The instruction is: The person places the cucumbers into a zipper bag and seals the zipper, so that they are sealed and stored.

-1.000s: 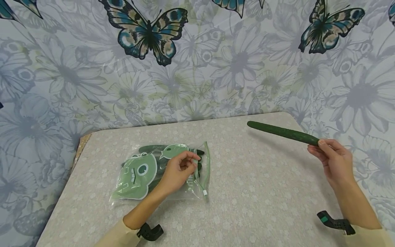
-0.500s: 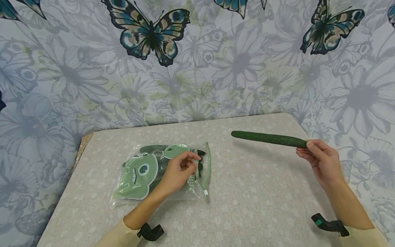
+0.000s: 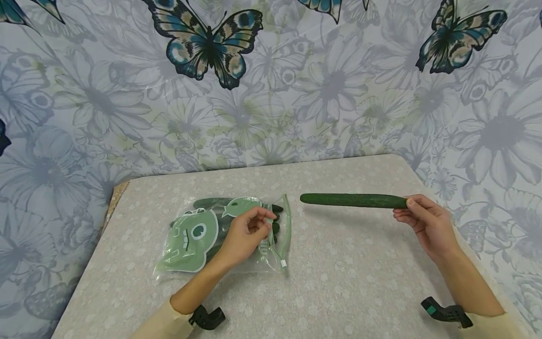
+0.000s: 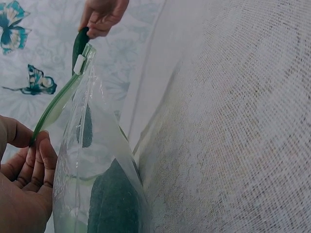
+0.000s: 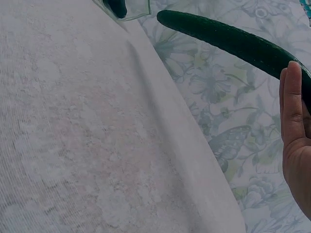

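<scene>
A clear zip bag with a green cartoon print lies on the table, several cucumbers inside it. My left hand pinches the green zip edge of its mouth between thumb and fingers, as the left wrist view shows. The white zip slider sits at one end of that edge. With my right hand I hold a long dark green cucumber by its right end, level above the table. Its free tip points left and is close to the bag's mouth. Dark cucumber ends show inside the opening.
A pale floral cloth covers the table. Behind it hangs a backdrop printed with flowers and butterflies, meeting the table's far edge. Black wrist straps sit on both forearms.
My right hand has moved left with the cucumber, which has turned from slanting to nearly level and come closer to the bag. The left hand stays in place at the bag's mouth.
</scene>
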`<state>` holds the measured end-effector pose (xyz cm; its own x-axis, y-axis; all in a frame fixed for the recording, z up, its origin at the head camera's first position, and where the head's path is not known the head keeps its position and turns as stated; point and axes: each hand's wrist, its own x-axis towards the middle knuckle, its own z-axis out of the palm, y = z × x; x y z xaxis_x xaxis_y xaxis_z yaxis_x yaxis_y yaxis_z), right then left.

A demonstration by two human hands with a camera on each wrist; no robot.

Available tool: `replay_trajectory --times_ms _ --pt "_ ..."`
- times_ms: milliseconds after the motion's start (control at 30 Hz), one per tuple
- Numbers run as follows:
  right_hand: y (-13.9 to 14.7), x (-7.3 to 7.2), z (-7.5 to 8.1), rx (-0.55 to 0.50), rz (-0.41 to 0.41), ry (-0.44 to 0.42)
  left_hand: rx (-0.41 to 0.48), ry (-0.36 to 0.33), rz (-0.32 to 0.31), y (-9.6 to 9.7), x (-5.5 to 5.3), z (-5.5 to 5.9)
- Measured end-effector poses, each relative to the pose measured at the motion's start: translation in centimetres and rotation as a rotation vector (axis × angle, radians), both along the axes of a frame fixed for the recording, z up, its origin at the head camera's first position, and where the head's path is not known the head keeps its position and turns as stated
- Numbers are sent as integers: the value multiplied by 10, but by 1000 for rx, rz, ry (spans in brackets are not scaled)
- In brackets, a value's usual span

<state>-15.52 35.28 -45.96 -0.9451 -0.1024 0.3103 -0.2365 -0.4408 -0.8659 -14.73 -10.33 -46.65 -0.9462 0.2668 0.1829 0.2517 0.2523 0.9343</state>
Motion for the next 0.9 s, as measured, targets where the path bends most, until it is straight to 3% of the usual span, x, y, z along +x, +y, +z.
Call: replay_trajectory --times_ms 567,900 --pt "-27 0 -6 154 142 10 14 -2 -16 1 -1 -2" --pt "-48 -9 -14 168 293 -1 15 3 -24 0 -2 -3"
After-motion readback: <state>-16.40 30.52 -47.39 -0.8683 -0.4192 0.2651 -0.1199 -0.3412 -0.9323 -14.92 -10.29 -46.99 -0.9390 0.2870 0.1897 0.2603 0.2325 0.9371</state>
